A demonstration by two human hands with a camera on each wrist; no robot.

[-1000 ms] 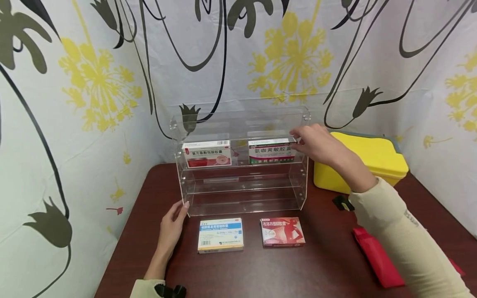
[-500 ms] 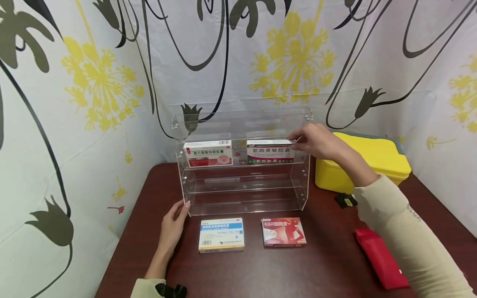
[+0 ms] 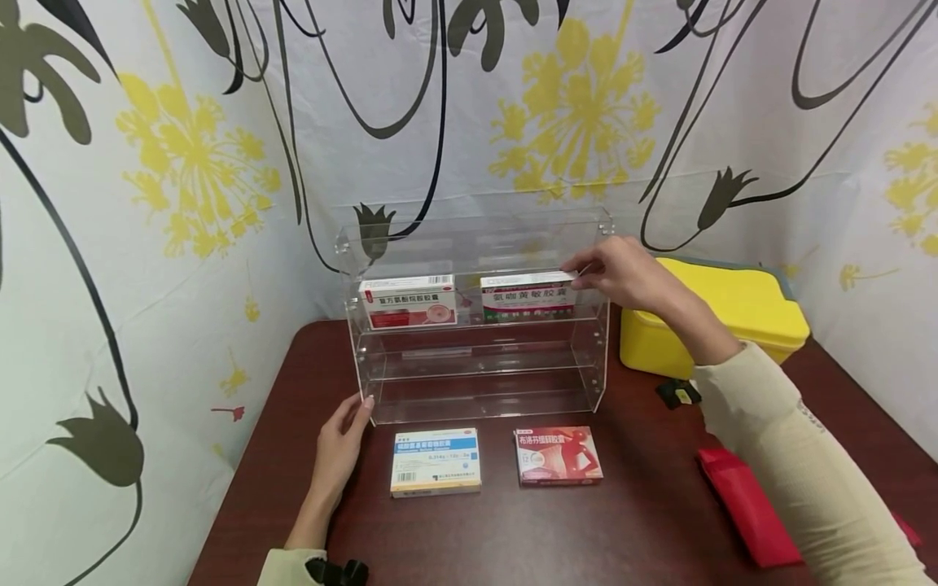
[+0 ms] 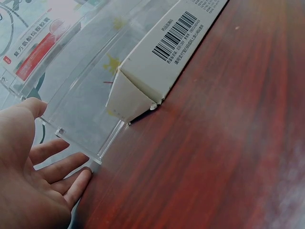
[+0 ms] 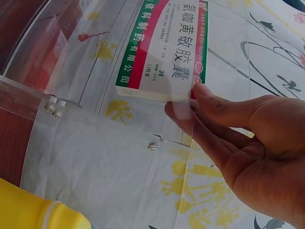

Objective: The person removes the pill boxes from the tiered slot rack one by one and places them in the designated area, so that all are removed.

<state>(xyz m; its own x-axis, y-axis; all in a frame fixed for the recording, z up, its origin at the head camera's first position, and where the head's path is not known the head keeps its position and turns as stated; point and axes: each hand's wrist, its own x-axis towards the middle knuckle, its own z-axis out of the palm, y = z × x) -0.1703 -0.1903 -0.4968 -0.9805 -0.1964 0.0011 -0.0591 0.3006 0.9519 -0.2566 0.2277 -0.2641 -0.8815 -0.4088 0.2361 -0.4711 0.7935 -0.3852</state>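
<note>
So the landmark here was a clear acrylic two-tier shelf [image 3: 476,325] standing at the back of a dark reddish-brown wooden table [image 3: 476,537]. The right hand [image 3: 623,273] was up at the shelf's top tier, right end, fingers fairly straight and close together, with the thumb and fingertips [image 5: 190,109] pinching the right end of a white, green and red medicine box [image 3: 528,295]. That box stood on its long edge in the right half of the top tier. In the wrist view, part of the hand sat behind the clear side wall, so I couldn't tell exactly how many fingers touched the box.

In the left half of the same tier stood a white and red medicine box [image 3: 407,301], just beside the first one with a small gap between them.

The left hand [image 3: 340,448] lay on the table at the shelf's front left corner, fingers relaxed and slightly spread, fingertips [image 4: 78,183] touching the bottom corner of the acrylic. It gripped nothing.

In front of the shelf two more boxes lay flat: a white and blue flat medicine box [image 3: 436,461] near the left hand, and a dark red flat medicine box [image 3: 558,456] to its right. To the right of the shelf sat a yellow plastic lidded container [image 3: 721,325], and nearer the front a red pouch [image 3: 743,509] lay under the right sleeve.
</note>
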